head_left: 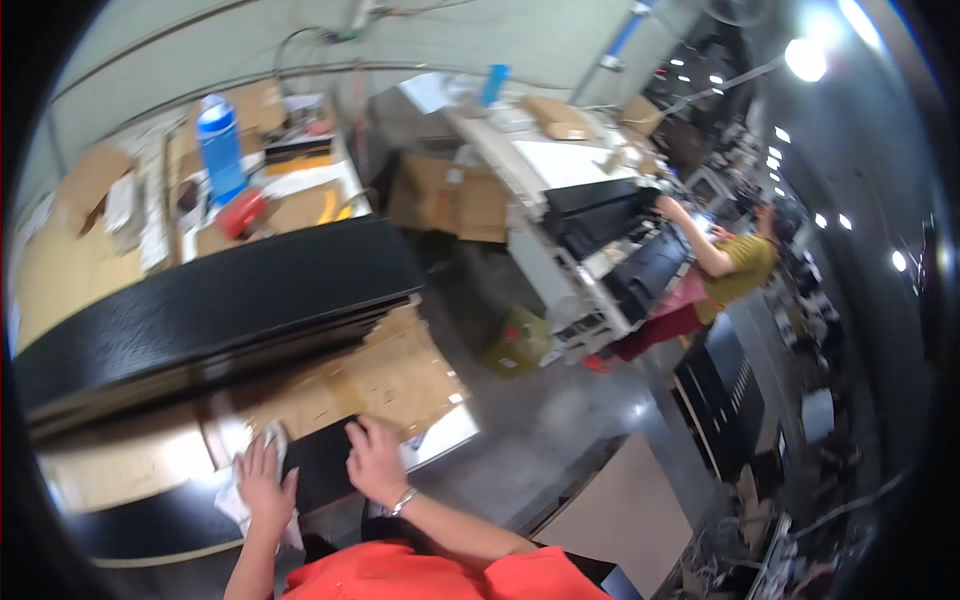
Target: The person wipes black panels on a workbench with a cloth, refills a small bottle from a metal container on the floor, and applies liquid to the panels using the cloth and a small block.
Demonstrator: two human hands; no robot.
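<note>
Left hand (264, 480) fingers spread flat, pressing a white cloth (240, 500) onto a small black panel (322, 462). Right hand (374, 462) fingers curled narrow over the panel's right edge, bracelet at the wrist. Panel lies near edge of a cardboard-covered table (400, 375), between both hands. Just beyond, a stack of long black boards (215, 310) runs left to right. Far left: blue bottle (220, 145), red object (243, 212). Far right, another person (725, 275) works at a bench (560, 165) with black panels.
</note>
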